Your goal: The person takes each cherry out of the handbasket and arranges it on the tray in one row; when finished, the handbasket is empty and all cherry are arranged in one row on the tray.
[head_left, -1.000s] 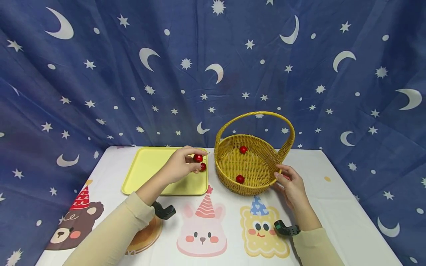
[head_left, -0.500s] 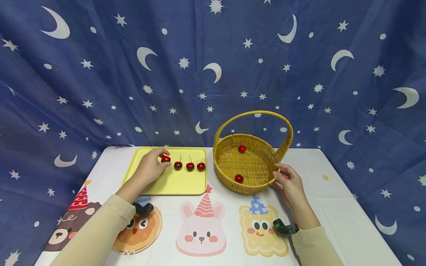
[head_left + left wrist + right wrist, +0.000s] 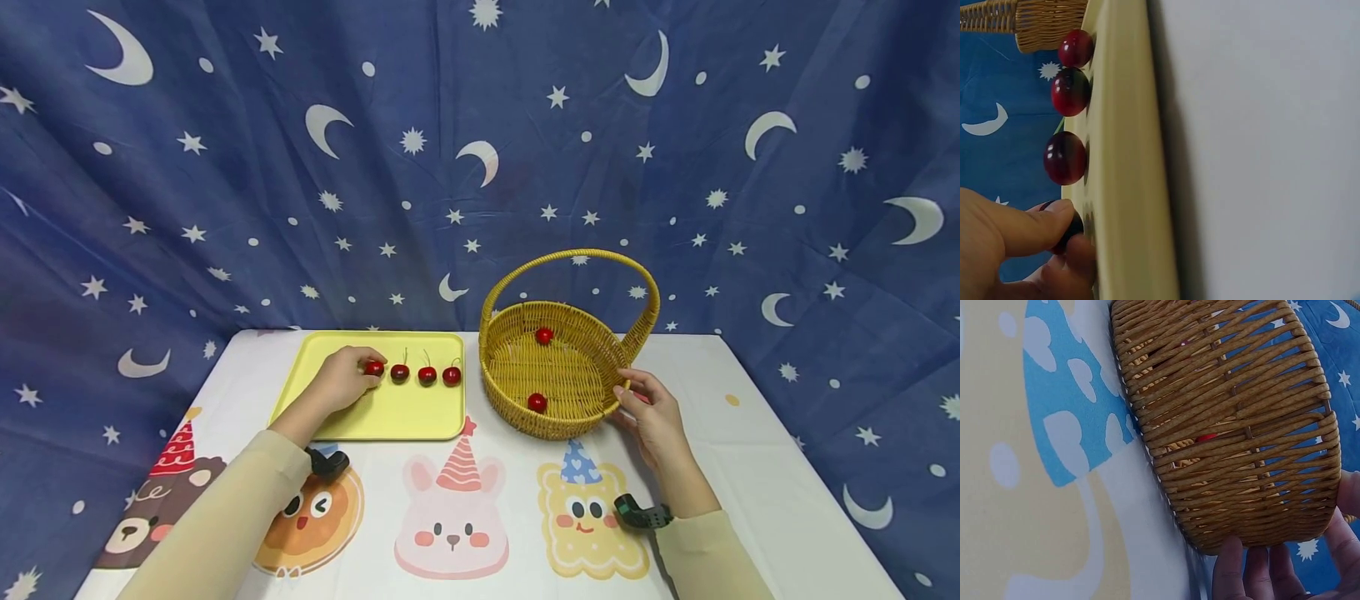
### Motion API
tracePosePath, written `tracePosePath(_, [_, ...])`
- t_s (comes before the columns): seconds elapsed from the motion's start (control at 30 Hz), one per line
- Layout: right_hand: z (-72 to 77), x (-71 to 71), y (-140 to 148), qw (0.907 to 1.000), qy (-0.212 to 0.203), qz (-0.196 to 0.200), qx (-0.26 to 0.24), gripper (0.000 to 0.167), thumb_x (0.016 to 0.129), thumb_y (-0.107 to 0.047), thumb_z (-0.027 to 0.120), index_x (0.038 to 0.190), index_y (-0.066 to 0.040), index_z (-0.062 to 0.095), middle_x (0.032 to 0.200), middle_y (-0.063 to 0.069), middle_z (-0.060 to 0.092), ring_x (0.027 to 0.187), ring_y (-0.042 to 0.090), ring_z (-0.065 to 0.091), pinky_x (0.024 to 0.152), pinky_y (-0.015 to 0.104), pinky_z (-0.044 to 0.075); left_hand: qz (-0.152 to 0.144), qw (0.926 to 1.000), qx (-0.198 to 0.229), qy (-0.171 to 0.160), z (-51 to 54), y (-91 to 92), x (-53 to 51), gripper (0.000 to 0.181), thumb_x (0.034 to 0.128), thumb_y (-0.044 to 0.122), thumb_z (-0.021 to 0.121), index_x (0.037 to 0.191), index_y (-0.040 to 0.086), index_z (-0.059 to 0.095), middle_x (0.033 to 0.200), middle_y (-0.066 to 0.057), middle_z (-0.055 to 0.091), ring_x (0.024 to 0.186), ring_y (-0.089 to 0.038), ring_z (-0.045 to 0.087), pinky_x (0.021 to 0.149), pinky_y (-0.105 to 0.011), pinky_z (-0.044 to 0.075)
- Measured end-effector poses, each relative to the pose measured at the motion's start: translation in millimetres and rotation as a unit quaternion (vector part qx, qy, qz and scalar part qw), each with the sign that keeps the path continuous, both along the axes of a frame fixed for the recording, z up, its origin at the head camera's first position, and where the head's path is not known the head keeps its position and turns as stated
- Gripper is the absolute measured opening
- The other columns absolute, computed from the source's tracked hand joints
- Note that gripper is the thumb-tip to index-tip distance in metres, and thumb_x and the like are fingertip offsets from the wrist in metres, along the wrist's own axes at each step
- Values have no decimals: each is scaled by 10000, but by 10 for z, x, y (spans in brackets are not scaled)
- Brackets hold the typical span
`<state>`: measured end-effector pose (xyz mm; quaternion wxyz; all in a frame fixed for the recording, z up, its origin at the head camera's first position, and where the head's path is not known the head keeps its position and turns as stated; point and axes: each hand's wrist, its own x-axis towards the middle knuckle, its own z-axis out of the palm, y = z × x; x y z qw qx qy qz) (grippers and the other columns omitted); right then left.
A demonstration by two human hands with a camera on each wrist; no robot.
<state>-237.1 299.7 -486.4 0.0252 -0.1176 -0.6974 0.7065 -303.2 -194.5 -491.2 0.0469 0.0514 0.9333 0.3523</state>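
The left hand [image 3: 343, 382] pinches a dark red cherry [image 3: 374, 367] low over the yellow tray [image 3: 405, 421]; in the left wrist view the thumb and fingers [image 3: 1022, 234] close round that cherry [image 3: 1071, 230]. Three more cherries with stems lie in a row to its right, the nearest one [image 3: 400, 373] beside the held one. At the wicker basket [image 3: 555, 428] the right hand [image 3: 658, 421] grips the right side of the rim, thumb at the edge and fingers against the outer wall [image 3: 1241, 481]. Two red cherries, one at the back [image 3: 544, 335] and one in front [image 3: 537, 402], lie inside the basket.
The basket's tall arched handle [image 3: 573, 253] rises above it, right of the tray. A white cloth [image 3: 750, 492] with cartoon prints covers the table. Behind stands a blue curtain [image 3: 525, 100] with moons and stars. Each wrist wears a black device.
From the tray's right end, the left hand has moved left along the cherries, then slightly down with the leftmost cherry in its fingers. The right hand stays on the basket.
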Motion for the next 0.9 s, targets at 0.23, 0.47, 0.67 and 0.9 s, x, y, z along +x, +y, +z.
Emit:
tracePosePath(0.23, [12, 7, -6, 10000, -19, -23, 69, 369, 1076, -106, 648, 1431, -60, 561, 1249, 3, 554, 1078, 93, 624, 840, 247, 619, 6, 9994, -300, 145, -43, -3, -22, 325, 968, 118, 777, 1289, 76, 746, 1319, -223, 702, 1296, -445, 616, 1123, -619, 469])
tracePosePath(0.47, [22, 9, -14, 10000, -14, -25, 91, 381, 1073, -118, 656, 1436, -59, 559, 1244, 6, 552, 1087, 104, 620, 843, 250, 619, 41, 9995, -300, 67, -32, -35, -6, 407, 950, 121, 796, 1349, 95, 718, 1305, -237, 689, 1256, -431, 619, 1101, -615, 474])
tracePosePath(0.67, [21, 4, -25, 10000, -15, 3, 96, 381, 1075, -111, 650, 1440, -55, 559, 1243, 4, 548, 1086, 101, 620, 845, 251, 621, -5, 9994, -350, 85, -16, -52, 7, 436, 952, 109, 795, 1379, 107, 710, 1293, -240, 689, 1250, -434, 624, 1089, -613, 481])
tracePosePath(0.9, [15, 2, -8, 10000, -14, -17, 59, 381, 1069, -103, 654, 1436, -52, 562, 1200, -31, 567, 1075, 94, 618, 838, 249, 621, -88, 9987, -440, 237, 6, -56, 25, 480, 949, 101, 796, 1416, 106, 689, 1288, -264, 679, 1235, -445, 633, 1064, -611, 495])
